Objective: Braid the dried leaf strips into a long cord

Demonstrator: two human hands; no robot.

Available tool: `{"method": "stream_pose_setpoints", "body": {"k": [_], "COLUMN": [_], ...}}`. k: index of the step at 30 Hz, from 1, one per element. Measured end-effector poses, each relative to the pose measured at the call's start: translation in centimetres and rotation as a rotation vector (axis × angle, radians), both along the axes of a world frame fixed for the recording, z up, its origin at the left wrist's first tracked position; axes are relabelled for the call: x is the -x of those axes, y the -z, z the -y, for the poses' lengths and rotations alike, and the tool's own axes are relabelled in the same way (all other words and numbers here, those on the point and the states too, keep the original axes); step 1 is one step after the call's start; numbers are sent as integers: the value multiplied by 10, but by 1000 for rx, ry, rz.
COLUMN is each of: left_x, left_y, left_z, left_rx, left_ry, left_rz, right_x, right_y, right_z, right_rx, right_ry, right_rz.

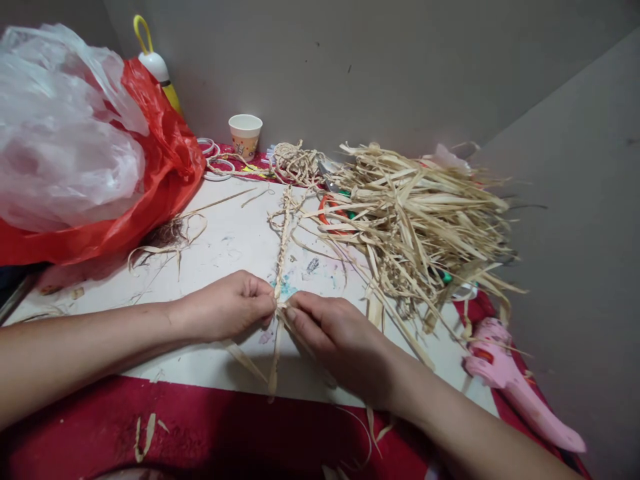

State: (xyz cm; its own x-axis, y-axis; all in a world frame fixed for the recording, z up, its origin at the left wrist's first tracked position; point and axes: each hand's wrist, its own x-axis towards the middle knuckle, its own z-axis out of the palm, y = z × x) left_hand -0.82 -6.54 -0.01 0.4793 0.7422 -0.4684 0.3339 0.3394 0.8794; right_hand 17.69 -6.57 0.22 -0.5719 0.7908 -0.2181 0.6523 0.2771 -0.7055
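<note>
A thin plaited straw braid (281, 247) lies on the white board (225, 240), running away from me toward the wall. My left hand (227, 308) pinches the braid's near end with fingers closed. My right hand (333, 333) meets it from the right, fingers closed on the loose straw strips (273, 367) that trail toward the red cloth (200, 433). Both hands touch at the braid's working end.
A big heap of dry straw strips (420, 220) lies to the right, partly covering orange-handled scissors (330, 208). A pink glue gun (510, 383) lies at the right edge. Red and clear plastic bags (90, 160) fill the left. A paper cup (245, 135) and white rings (213, 160) stand by the wall.
</note>
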Motion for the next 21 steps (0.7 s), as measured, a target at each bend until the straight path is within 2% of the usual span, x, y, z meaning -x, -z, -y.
{"method": "stream_pose_setpoints", "body": {"k": [2, 6, 8, 10, 14, 17, 19, 21], "left_x": [2, 1, -2, -5, -10, -12, -13, -12], "left_y": [0, -4, -5, -5, -4, -1, 0, -2], "left_z": [1, 4, 7, 9, 15, 18, 19, 19], "left_rx": [-20, -22, 1, 32, 84, 116, 143, 175], "left_ry": [12, 3, -26, -62, -146, -195, -217, -244], "left_rz": [-16, -12, -7, -1, 32, 80, 132, 170], "right_x": [0, 7, 11, 13, 15, 17, 16, 14], "right_y": [-2, -2, 0, 3, 10, 12, 9, 0], "right_z": [0, 6, 11, 16, 25, 31, 35, 36], "right_rx": [40, 298, 331, 205, -136, -321, -379, -308], "right_ry": [45, 136, 166, 134, 25, 23, -6, -112], "right_rz": [-38, -247, -273, -224, -1, 114, 125, 98]}}
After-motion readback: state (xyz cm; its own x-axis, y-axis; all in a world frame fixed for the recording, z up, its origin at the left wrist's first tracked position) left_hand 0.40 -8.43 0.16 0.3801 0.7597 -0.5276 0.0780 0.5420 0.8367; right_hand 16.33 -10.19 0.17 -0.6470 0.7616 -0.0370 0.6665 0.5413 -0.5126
